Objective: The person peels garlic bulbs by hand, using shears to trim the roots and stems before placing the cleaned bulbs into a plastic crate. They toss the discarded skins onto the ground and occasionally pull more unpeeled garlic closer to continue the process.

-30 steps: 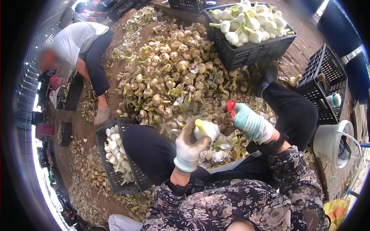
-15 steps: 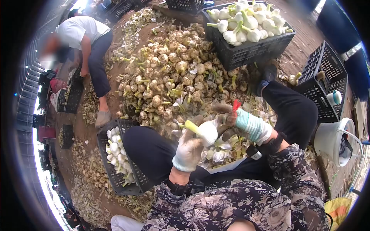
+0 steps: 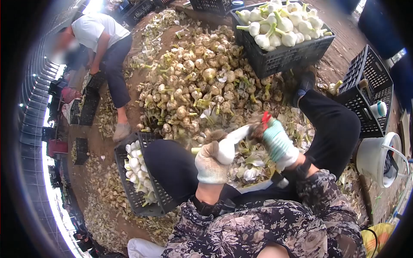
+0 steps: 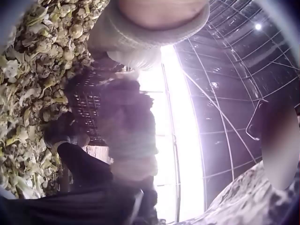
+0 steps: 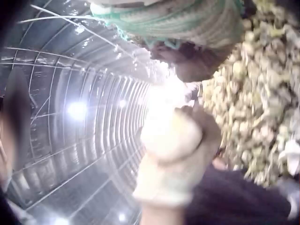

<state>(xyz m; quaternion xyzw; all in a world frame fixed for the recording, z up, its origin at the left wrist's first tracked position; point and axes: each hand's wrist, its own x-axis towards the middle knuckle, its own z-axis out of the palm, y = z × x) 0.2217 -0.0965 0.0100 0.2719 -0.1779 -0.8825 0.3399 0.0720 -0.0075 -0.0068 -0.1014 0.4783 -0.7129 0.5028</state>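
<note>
The gloved left hand [image 3: 211, 167] grips a white garlic bulb [image 3: 226, 151], its green stem [image 3: 195, 150] pointing left past the fingers. From the bulb a pale strip of skin [image 3: 238, 134] stretches up and right to the curled, dirt-dark fingertips of the right hand [image 3: 277, 142], which pinch its far end. That hand wears a teal and white glove with a red tie [image 3: 266, 118] near the fingers. In the right wrist view the bulb [image 5: 172, 136] looks overexposed in the left hand [image 5: 166, 176], below the right glove [image 5: 183, 23]. The left wrist view shows a blurred glove cuff [image 4: 145, 33].
Unpeeled garlic [image 3: 189, 94] is heaped ahead. Black crates of white bulbs stand at front right [image 3: 284, 58] and beside the left knee [image 3: 157, 189]. Loose skins [image 3: 251, 165] lie between the legs. At right are an open crate [image 3: 359, 86] and white bucket [image 3: 373, 161]; another person [image 3: 101, 38] bends at left.
The bulb has turned so its stem points left. A pale strip now stretches between the two hands, and the right fingers have closed on it. The person at left has shifted position.
</note>
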